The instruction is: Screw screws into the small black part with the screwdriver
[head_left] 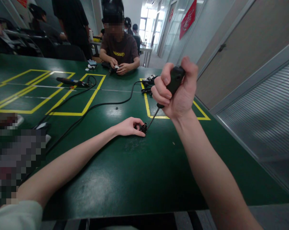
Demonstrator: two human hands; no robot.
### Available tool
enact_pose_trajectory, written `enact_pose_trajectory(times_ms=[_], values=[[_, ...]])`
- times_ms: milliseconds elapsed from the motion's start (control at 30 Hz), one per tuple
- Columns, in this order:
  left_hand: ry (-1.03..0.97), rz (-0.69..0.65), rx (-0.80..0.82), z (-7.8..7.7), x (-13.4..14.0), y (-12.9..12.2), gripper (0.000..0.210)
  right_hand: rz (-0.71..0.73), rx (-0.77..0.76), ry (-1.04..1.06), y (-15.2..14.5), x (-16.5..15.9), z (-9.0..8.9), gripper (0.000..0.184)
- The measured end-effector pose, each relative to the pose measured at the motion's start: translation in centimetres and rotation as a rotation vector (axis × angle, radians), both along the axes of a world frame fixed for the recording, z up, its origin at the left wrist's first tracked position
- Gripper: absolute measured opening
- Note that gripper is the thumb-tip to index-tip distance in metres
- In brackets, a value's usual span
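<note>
My right hand [175,88] is wrapped round the black handle of a screwdriver [153,118], raised above the table. The screwdriver's thin metal shaft slants down and left. Its tip meets, or comes very close to, a small black part [143,128] with a short upright metal-rimmed piece on it. With thumb and fingers my left hand [130,126] pinches that part against the green tabletop [106,172]. The part's exact kind is too small to make out, and my fingers cover some of it.
A black cable [99,104] runs across the table to a bundle of black items [149,83]. Another corded tool [71,82] lies at the far left among yellow tape outlines [92,95]. Opposite, a co-worker [119,51] handles small parts. A blurred-out object [15,159] is at left.
</note>
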State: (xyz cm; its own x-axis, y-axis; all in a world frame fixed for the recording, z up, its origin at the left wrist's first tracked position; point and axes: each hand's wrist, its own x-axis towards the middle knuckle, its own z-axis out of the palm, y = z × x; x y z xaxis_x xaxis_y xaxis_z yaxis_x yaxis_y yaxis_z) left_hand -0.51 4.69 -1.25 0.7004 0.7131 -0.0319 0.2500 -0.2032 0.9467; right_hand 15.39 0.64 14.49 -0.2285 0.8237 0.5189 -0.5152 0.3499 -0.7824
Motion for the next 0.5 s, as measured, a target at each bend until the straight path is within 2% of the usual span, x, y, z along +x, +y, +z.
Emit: enact_pose_trajectory(times_ms=[133,333,500], values=[[0.001,-0.005,-0.005,0.00,0.00,0.04,0.039,0.014,-0.017,0.007,0.22,0.13,0.43,0.060],[0.010,-0.006,0.002,0.16,0.04,0.04,0.039,-0.101,0.014,-0.063,0.14,-0.05,0.91,0.062],[0.022,-0.015,0.000,0.24,0.00,0.02,0.040,-0.105,-0.018,-0.030,0.04,0.11,0.94,0.059]])
